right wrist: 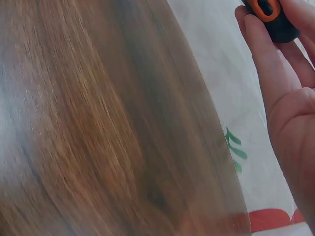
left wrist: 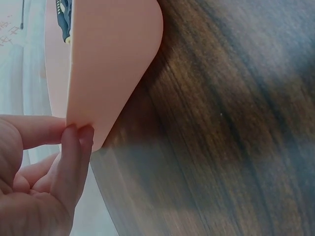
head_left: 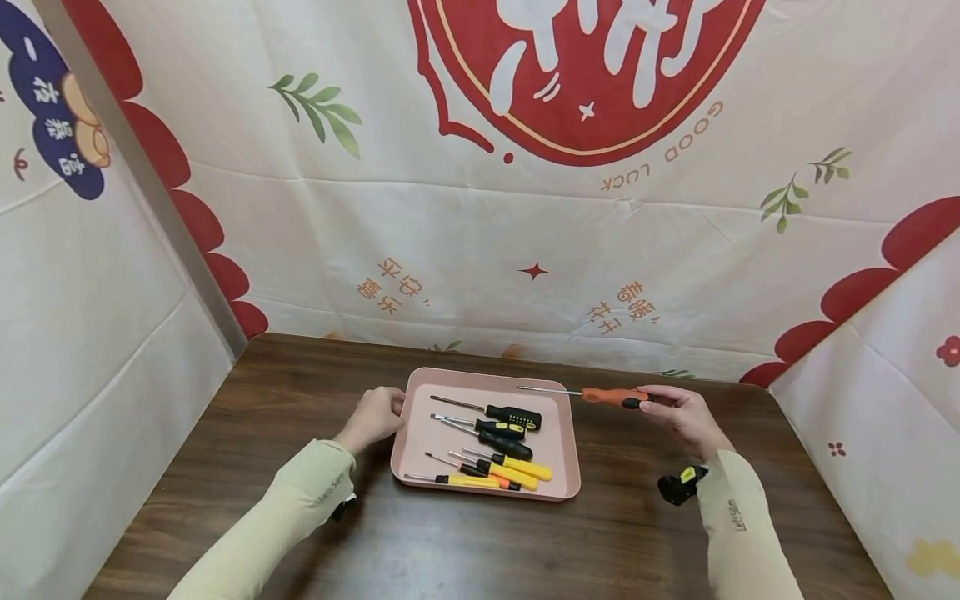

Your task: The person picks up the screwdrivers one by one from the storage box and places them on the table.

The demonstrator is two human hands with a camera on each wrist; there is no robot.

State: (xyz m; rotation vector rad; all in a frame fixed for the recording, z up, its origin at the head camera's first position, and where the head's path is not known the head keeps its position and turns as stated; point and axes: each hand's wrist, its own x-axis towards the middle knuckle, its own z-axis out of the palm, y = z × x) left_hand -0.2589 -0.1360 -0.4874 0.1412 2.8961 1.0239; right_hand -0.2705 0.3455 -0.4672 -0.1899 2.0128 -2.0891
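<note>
Right hand [head_left: 684,418] grips the butt end of an orange-handled screwdriver [head_left: 606,397], whose blade runs leftward from the fingers to a point over the far right part of a pink tray [head_left: 418,425]. Left hand [head_left: 375,418], at the opposite side, pinches the tray wall beside it between thumb and fingers, above a dark wooden worktop [head_left: 622,533]. Between the two hands, what appear to be seven tools lie in the tray: three black-handled screwdrivers [head_left: 506,445] to the right of the left hand and, nearer the wearer than either hand, three yellow-handled screwdrivers [head_left: 528,469] bunched with a partly covered orange-red screwdriver [head_left: 514,486]. Judged by that count, the work looks close to one end of its run, with most tools together in the tray and one out in the right hand. Whether that tool is arriving or leaving cannot be told from these views, nor whether its shaft touches the rim. Its placing remains unfinished, the right hand's hold not yet released.
</note>
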